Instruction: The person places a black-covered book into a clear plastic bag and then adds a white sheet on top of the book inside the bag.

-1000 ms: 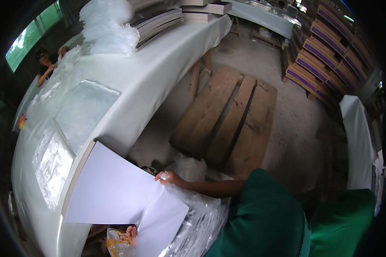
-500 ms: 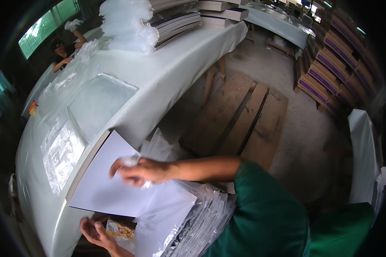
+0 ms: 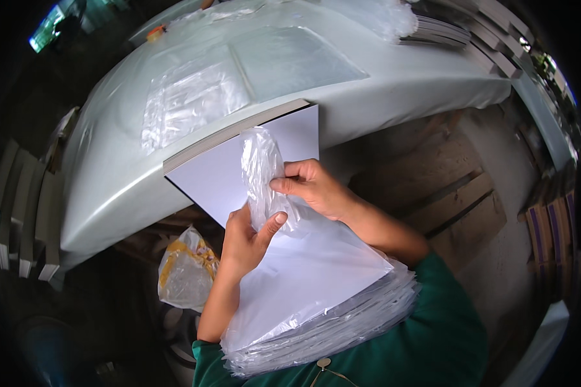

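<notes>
A crumpled strip of clear plastic film point(image 3: 259, 164) is held up in front of me over a white board. My right hand point(image 3: 311, 188) pinches its right side between thumb and fingers. My left hand point(image 3: 246, 238) grips its lower end, the thumb raised and the fingers partly hidden behind the film. The large white board point(image 3: 210, 184) leans on the table edge, its thick grey edge along the top. Below the hands a white sheet in clear plastic point(image 3: 316, 274) lies on my lap, on top of a pile of clear plastic sleeves point(image 3: 342, 342).
The table point(image 3: 419, 103) has a pale cover; flat plastic sheets point(image 3: 193, 97) lie on it. Stacks of boards stand at the far right point(image 3: 432, 32) and left point(image 3: 22, 206). A plastic bag with yellow tape point(image 3: 187, 271) hangs below the table. Wooden planks point(image 3: 458, 206) lie on the floor.
The view has turned left. Apart before, my hands have come together on the film: the left rose from beside the board, and the right no longer hovers blurred over it.
</notes>
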The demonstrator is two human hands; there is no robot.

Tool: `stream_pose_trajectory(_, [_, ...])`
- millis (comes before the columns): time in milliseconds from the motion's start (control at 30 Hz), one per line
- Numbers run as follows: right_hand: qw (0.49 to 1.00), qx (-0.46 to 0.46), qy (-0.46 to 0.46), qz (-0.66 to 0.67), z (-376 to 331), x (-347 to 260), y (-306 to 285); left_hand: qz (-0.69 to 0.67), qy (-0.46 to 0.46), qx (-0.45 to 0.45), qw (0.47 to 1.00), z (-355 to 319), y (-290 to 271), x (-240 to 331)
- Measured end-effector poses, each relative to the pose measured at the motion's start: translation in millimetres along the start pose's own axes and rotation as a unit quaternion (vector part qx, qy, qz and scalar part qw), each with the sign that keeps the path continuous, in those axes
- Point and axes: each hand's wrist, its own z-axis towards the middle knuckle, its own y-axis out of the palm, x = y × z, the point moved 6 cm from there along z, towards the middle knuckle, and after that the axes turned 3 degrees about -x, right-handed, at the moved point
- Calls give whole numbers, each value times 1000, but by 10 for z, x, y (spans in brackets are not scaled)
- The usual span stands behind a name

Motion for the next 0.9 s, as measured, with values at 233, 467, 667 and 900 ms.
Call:
stream_pose_trajectory(233, [995, 72, -49, 55, -8, -21, -37, -155, -59, 128, 978, -58, -249, -144])
stream_pose_trajectory(467, [998, 65, -10, 4, -7, 51, 28, -192, -36, 160, 968, -43, -227, -118])
stream_pose_trajectory(667, [996, 19, 1, 87, -2, 94, 184, -213, -31, 170, 962, -83, -326, -245])
stream_pose_trajectory(900, [997, 34, -39, 65, -18, 76, 125, -86, 42, 148, 984, -89, -287, -115])
